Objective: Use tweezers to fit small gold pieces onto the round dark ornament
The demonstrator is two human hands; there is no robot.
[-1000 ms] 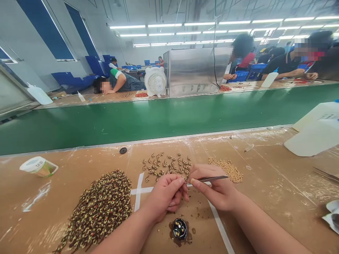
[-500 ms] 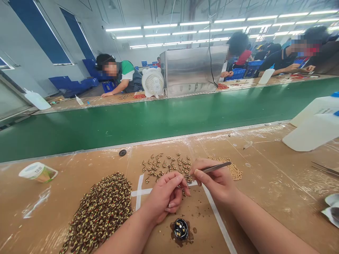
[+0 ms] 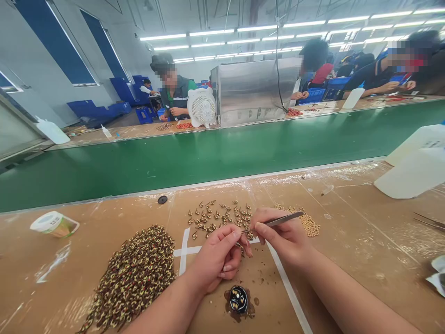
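Note:
My right hand (image 3: 281,236) grips a pair of metal tweezers (image 3: 285,218), their tips reaching to the fingertips of my left hand (image 3: 224,253). The left thumb and forefinger are pinched together; whatever small piece they hold is mostly hidden. Just beyond my hands lie many small dark-and-gold parts (image 3: 217,215), spread out singly. Behind my right hand is a pile of small tan beads (image 3: 310,225). Below my hands sits a small round black dish (image 3: 238,299) with a glossy dark surface and a few pale bits in it, ringed by a brown stain.
A large heap of brown-and-yellow parts (image 3: 135,278) lies at left, near a paper cup (image 3: 54,224). White jugs (image 3: 410,174) and another pair of tweezers (image 3: 429,221) are at right. A green belt (image 3: 174,164) separates my table from co-workers, a fan (image 3: 201,107) and a metal box (image 3: 253,93).
My hands keep nearly the same pose, tweezers at the left fingertips. The view has shifted slightly. Across the belt, the person at left has straightened up from leaning over the table.

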